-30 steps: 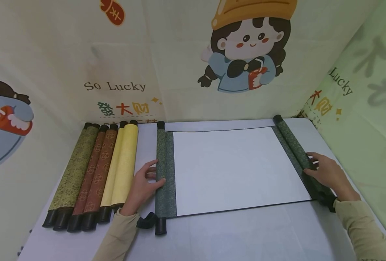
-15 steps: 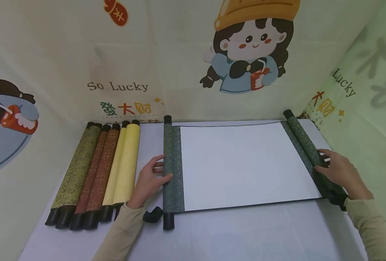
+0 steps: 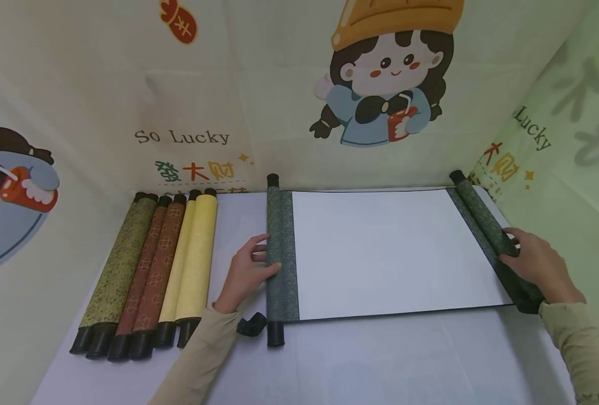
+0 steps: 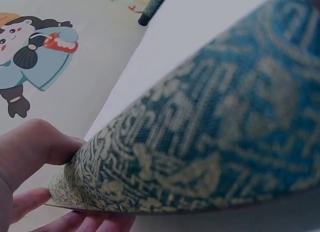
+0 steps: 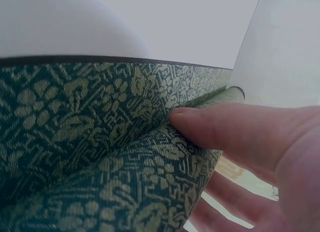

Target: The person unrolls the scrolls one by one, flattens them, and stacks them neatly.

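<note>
A partly unrolled scroll (image 3: 395, 253) with blank white paper lies across the table, its two ends bound in green patterned brocade. My left hand (image 3: 246, 275) holds the left roller (image 3: 275, 219), thumb on top and fingers around the outer side. At the other end, my right hand (image 3: 544, 267) grips the right roller (image 3: 483, 216). The right wrist view has the thumb (image 5: 200, 124) pressed on the rolled brocade (image 5: 150, 187), with the other fingers curled beneath. Close up in the left wrist view, green brocade (image 4: 185, 137) sits between thumb and fingers.
Left of the scroll, several rolled scrolls lie side by side: olive green ones (image 3: 122, 259), dark red ones (image 3: 158, 270) and yellow ones (image 3: 195, 259), all with black end knobs. A printed cloth wall (image 3: 279, 112) rises behind the table (image 3: 370, 365); another stands at the right.
Both hands have carried the green scroll to the right and slightly away, widening the gap to the yellow scrolls. The rolled scrolls stay put on the table. The head view has shifted a little.
</note>
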A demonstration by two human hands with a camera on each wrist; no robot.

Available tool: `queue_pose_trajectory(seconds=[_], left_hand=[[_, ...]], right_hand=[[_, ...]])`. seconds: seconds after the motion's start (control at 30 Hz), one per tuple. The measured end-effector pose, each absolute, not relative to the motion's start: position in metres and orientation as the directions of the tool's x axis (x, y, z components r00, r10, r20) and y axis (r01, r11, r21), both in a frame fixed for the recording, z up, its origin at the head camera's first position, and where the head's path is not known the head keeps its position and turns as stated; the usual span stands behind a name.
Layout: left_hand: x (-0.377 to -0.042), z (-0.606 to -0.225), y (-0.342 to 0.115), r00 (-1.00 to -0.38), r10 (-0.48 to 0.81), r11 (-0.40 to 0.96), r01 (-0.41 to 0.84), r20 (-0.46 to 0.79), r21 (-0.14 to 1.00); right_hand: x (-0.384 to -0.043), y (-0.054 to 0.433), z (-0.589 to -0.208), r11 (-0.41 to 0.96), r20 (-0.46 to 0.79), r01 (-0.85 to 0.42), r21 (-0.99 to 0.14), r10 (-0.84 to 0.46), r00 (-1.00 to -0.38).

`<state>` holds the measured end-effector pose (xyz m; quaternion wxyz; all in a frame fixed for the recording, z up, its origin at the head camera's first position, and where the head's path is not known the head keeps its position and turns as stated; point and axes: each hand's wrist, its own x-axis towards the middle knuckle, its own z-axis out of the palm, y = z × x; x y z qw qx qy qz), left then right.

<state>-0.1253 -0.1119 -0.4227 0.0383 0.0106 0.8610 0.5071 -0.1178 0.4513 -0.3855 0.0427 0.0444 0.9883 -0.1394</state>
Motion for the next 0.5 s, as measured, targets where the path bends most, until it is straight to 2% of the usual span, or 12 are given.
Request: queue_pose_trajectory(seconds=[0.5], left_hand=[[-0.146, -0.431, -0.081, -0.997, 0.071, 0.425, -0.01, -0.044, 0.905]], right_hand=[[-0.119, 0.465, -0.396, 0.961, -0.078, 0.198, -0.192, 0.186, -0.979]])
